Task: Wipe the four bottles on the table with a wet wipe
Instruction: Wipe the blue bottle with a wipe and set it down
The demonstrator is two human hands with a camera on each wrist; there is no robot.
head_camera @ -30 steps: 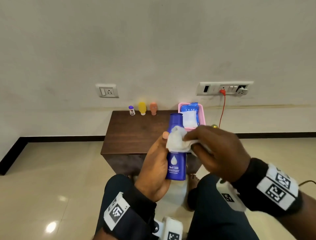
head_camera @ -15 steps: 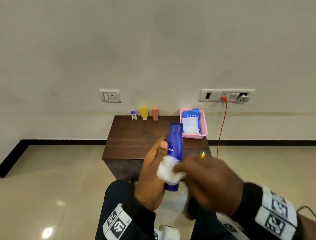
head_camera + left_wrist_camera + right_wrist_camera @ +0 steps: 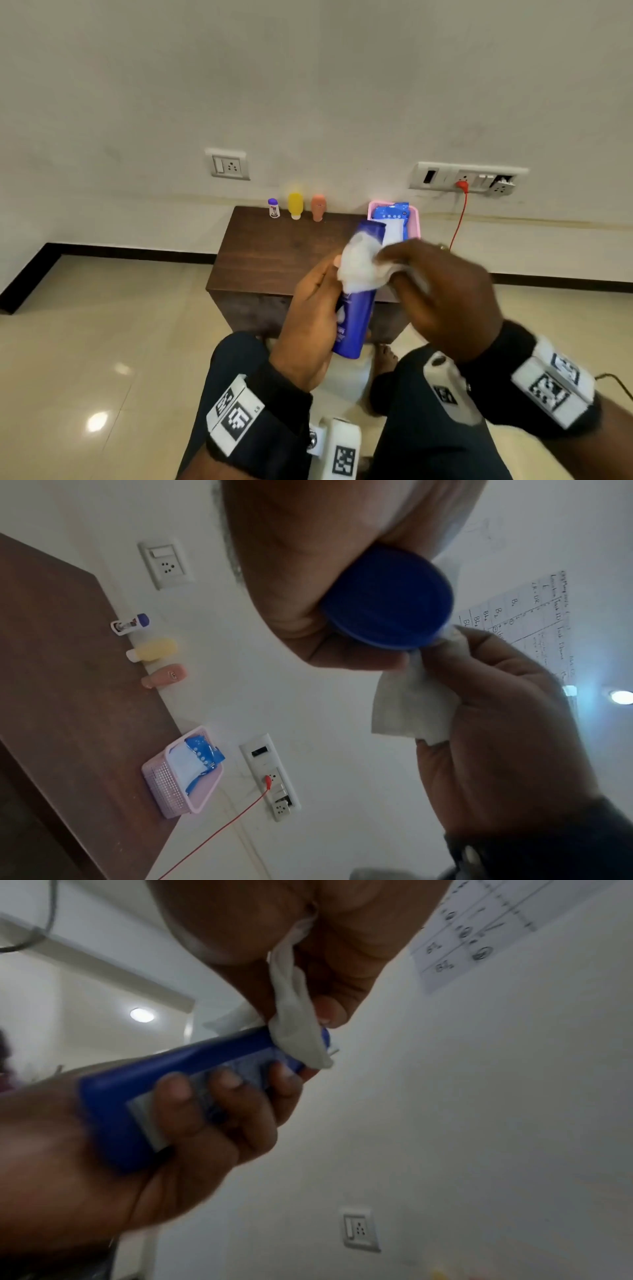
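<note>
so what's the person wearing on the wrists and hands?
Both hands bare. Each wrist carries a black band: the left hand side has a white block with a black square-code marker, the right hand side two such markers. White camera modules, also code-tagged, sit under both wrists. Dark trousers.

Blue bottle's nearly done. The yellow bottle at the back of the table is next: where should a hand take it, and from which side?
Probably by its rounded yellow body, from the front. The yellow bottle stands cap-down near the wall, between the small purple-capped bottle and the peach bottle, so the sides look tight. The left hand now holds the blue bottle.
</note>
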